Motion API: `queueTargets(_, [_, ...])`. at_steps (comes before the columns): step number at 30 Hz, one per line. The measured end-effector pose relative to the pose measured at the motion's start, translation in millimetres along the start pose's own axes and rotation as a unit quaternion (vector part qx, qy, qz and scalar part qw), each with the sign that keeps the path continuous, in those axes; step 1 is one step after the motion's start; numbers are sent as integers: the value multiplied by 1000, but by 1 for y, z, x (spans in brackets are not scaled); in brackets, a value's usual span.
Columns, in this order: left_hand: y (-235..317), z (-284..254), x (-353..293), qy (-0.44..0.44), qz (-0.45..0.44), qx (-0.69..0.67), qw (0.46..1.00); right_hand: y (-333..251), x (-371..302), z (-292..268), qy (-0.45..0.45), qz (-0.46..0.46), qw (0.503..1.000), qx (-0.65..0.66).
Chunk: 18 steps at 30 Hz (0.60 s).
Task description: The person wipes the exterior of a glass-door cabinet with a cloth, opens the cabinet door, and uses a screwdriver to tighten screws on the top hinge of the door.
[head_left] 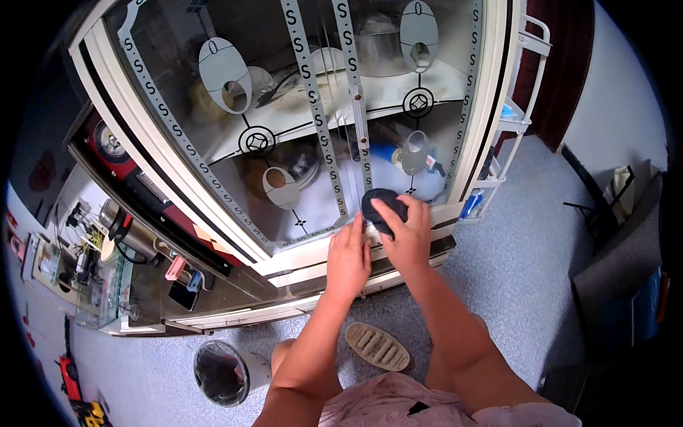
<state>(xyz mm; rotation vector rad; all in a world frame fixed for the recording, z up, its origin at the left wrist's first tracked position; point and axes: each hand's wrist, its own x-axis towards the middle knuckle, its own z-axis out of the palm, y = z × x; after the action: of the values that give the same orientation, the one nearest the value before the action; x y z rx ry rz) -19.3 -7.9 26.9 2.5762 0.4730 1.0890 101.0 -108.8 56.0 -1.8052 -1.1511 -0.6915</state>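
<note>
In my right hand (411, 238) is a dark, rounded, pad-like thing (378, 206); its exact kind I cannot make out. Thumb and fingers press it against the lower part of the glass-doored cabinet (306, 260), close to where the two doors meet. My left hand (347, 257) lies just beside it, fingers stretched out along the cabinet's pale bottom frame, holding nothing that shows. Above both hands is the long door handle (359, 117). Behind the patterned glass, a metal pot (380, 50) and some dishes stand on the shelves.
A lined waste bin (222, 372) stands on the floor at lower left, and a beige ridged sole (377, 346) lies below my hands. A white shelf rack (523, 124) borders the cabinet's right side. On the left counter are a phone (183, 295) and a metal kettle (135, 235).
</note>
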Motion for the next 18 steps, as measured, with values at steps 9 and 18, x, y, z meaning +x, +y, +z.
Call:
queueTargets(9, [2, -2, 2, -13, -46, -37, 998, 14, -6, -6, -71, 9, 992, 103])
queueTargets(18, [3, 1, 0, -4, -35, -13, 999, 37, 35, -46, 189, 70, 975, 98])
